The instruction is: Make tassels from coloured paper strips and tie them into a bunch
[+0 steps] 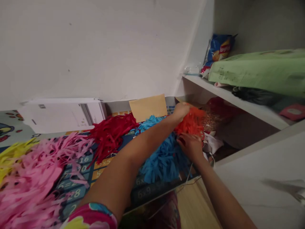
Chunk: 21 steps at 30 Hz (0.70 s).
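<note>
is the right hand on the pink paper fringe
No, the right hand is at the orange paper fringe, well apart from the pink paper fringe.

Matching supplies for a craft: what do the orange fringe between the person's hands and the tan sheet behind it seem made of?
The orange fringe looks like thin, matte crepe or tissue paper: narrow cut strips that crumple softly, with no shine. The tan sheet looks like matte paper or thin card, perhaps kraft; it has crisp straight edges, though its texture is too faint to tell.
</note>
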### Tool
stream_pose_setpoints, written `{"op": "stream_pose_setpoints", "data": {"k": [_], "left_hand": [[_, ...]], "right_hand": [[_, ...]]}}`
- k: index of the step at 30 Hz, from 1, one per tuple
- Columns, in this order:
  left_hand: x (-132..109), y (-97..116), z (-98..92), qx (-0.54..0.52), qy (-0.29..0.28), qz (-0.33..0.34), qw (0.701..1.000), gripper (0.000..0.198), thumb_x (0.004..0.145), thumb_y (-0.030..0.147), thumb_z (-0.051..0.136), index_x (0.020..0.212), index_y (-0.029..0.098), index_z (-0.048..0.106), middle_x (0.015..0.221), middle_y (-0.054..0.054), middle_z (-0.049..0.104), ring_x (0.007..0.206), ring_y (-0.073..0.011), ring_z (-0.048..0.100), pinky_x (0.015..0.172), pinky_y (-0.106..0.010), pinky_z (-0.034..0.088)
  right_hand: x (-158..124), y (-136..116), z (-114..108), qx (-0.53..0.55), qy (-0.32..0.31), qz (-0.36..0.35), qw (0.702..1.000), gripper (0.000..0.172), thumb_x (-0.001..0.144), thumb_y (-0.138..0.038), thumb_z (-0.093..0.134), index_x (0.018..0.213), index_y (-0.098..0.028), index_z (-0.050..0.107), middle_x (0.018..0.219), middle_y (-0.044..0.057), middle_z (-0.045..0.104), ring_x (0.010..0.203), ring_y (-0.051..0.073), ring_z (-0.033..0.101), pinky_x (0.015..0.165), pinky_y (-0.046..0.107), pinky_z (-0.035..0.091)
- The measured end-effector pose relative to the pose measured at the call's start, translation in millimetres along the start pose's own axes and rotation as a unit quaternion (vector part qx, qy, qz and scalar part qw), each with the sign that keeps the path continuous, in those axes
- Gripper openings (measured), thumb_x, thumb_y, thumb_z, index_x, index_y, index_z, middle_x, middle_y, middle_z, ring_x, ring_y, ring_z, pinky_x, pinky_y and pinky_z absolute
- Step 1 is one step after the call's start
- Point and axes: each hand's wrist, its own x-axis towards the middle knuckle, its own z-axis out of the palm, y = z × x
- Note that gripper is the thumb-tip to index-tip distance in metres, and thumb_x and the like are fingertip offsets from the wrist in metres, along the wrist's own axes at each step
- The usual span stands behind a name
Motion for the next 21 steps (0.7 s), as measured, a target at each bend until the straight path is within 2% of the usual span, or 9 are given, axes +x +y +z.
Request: {"op": "stream_pose_setpoints", "data": {"k": [3, 6, 9, 12, 14, 16, 18, 20, 21], "left_hand": [[-3.7, 26.2, -0.9, -0.021, -0.024, 0.028, 0.999, 0.021, 0.092, 0.018, 0.056, 0.072, 0.016, 0.062, 0.064, 0.0, 0.062, 0.061, -0.012, 0.061, 0.071, -0.027, 0.052], [-12.9, 50.1, -17.2, -0.076, -0.026, 0.126, 0.989, 0.014, 0.091, 0.014, 0.057, 0.079, 0.017, 0.062, 0.073, 0.001, 0.066, 0.072, -0.0112, 0.063, 0.08, -0.026, 0.051], [-33.1, 69.1, -57.4, -0.15, 0.01, 0.22, 0.964, 0.007, 0.088, 0.013, 0.063, 0.082, 0.017, 0.063, 0.08, 0.001, 0.068, 0.079, -0.0111, 0.065, 0.087, -0.026, 0.05], [-69.0, 78.9, -117.9, -0.214, 0.098, 0.194, 0.952, 0.01, 0.089, 0.012, 0.062, 0.079, 0.016, 0.061, 0.078, 0.002, 0.068, 0.075, -0.01, 0.066, 0.087, -0.027, 0.052], [-102.6, 79.3, -160.5, -0.256, 0.156, 0.145, 0.943, 0.014, 0.092, 0.011, 0.055, 0.081, 0.015, 0.061, 0.078, 0.0, 0.07, 0.075, -0.0099, 0.069, 0.087, -0.026, 0.054], [-143.6, 75.1, -198.0, -0.295, 0.195, 0.094, 0.931, 0.022, 0.097, 0.011, 0.045, 0.089, 0.013, 0.065, 0.082, -0.003, 0.073, 0.081, -0.0112, 0.071, 0.089, -0.026, 0.055], [-190.4, 67.1, -227.1, -0.318, 0.223, 0.065, 0.919, 0.032, 0.1, 0.013, 0.036, 0.1, 0.011, 0.067, 0.09, -0.007, 0.076, 0.091, -0.0126, 0.072, 0.092, -0.026, 0.055], [-239.9, 57.0, -247.0, -0.315, 0.253, 0.073, 0.912, 0.035, 0.101, 0.014, 0.033, 0.107, 0.011, 0.068, 0.097, -0.009, 0.077, 0.1, -0.0129, 0.072, 0.094, -0.024, 0.055], [-264.0, 51.5, -253.9, -0.309, 0.271, 0.084, 0.908, 0.036, 0.101, 0.015, 0.033, 0.109, 0.011, 0.068, 0.099, -0.009, 0.077, 0.103, -0.013, 0.071, 0.095, -0.024, 0.055]], "right_hand": [[-4.2, -0.3, 8.0, -0.027, -0.033, 0.0, 0.999, 0.021, 0.09, -0.036, 0.059, 0.097, -0.023, 0.074, 0.105, 0.01, 0.074, 0.101, 0.029, 0.066, 0.1, 0.05, 0.034], [-10.0, 4.6, 4.9, -0.036, -0.052, -0.011, 0.998, 0.018, 0.089, -0.036, 0.061, 0.093, -0.025, 0.074, 0.099, 0.007, 0.076, 0.103, 0.029, 0.066, 0.106, 0.055, 0.027], [-20.8, 5.7, -12.2, -0.025, -0.012, -0.011, 1.0, 0.025, 0.092, -0.041, 0.056, 0.094, -0.025, 0.075, 0.103, 0.006, 0.076, 0.107, 0.03, 0.065, 0.111, 0.059, 0.019], [-34.1, -13.4, -29.7, 0.05, 0.084, 0.013, 0.995, 0.036, 0.092, -0.05, 0.051, 0.092, -0.023, 0.075, 0.098, 0.008, 0.076, 0.097, 0.029, 0.068, 0.107, 0.054, 0.033], [-41.6, -46.6, -31.9, 0.162, 0.096, 0.015, 0.982, 0.035, 0.091, -0.051, 0.052, 0.094, -0.025, 0.075, 0.098, 0.008, 0.076, 0.096, 0.028, 0.068, 0.098, 0.049, 0.043], [-48.1, -97.8, -24.2, 0.309, 0.035, -0.008, 0.95, 0.03, 0.09, -0.048, 0.055, 0.097, -0.027, 0.075, 0.102, 0.007, 0.075, 0.098, 0.027, 0.067, 0.093, 0.045, 0.049], [-53.9, -160.8, -9.5, 0.455, -0.069, -0.037, 0.887, 0.027, 0.089, -0.044, 0.058, 0.103, -0.029, 0.075, 0.106, 0.006, 0.074, 0.098, 0.026, 0.068, 0.09, 0.042, 0.052], [-59.5, -225.8, 7.7, 0.574, -0.153, -0.036, 0.804, 0.035, 0.086, -0.044, 0.063, 0.116, -0.029, 0.071, 0.111, 0.007, 0.073, 0.098, 0.025, 0.067, 0.088, 0.041, 0.053], [-62.3, -256.0, 15.8, 0.631, -0.185, -0.026, 0.753, 0.043, 0.083, -0.046, 0.067, 0.122, -0.028, 0.068, 0.116, 0.008, 0.071, 0.101, 0.025, 0.067, 0.088, 0.041, 0.054]]}}
